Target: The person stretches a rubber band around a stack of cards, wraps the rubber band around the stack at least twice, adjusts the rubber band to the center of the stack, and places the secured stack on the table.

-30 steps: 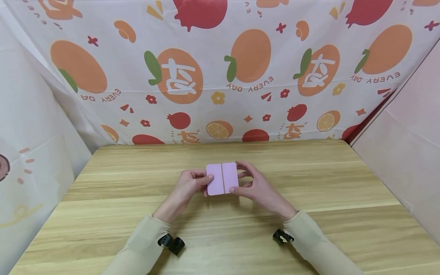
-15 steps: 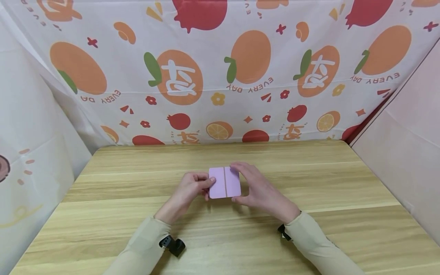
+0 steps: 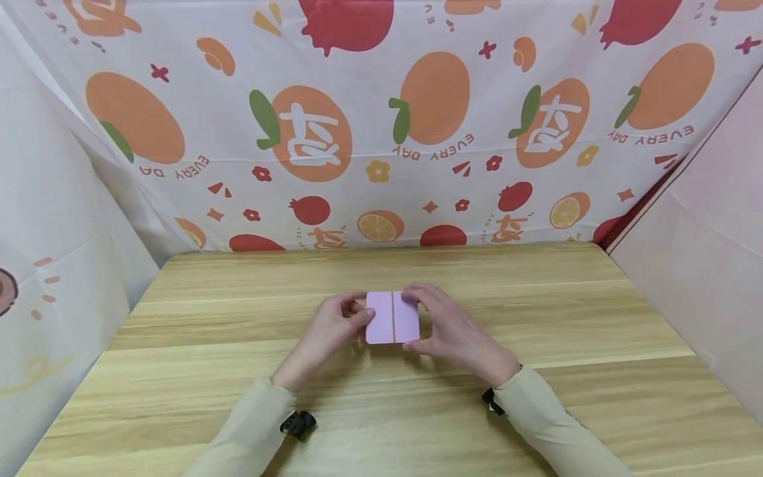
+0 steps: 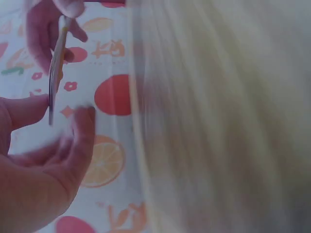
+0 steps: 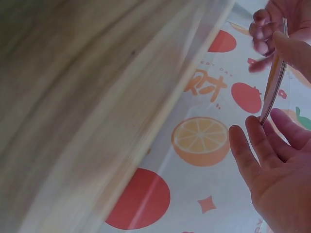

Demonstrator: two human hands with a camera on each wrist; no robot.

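A thin pink square pad [image 3: 381,318] with rounded corners and a brown band across its middle is held up over the table. Edge-on in the right wrist view, the pad [image 5: 275,82] looks layered and slightly bowed. My right hand [image 3: 456,334] grips it, thumb at its near edge and fingers at its far edge. My left hand [image 3: 334,328] is at its left side. There, the thumb [image 4: 29,110] touches the pad, while the other fingers [image 4: 80,131] are spread away from it and blurred.
The wooden table [image 3: 208,318] runs back to a white fruit-print cloth [image 3: 369,192]. Plain pale cloths hang at the left [image 3: 53,265] and right [image 3: 703,252]. Black wrist devices are strapped at both beige sleeves [image 3: 244,424].
The pad has shifted slightly right and toward me. My right hand has moved from its right side to grip its near and far edges. My left fingers have come off it, leaving the thumb there.
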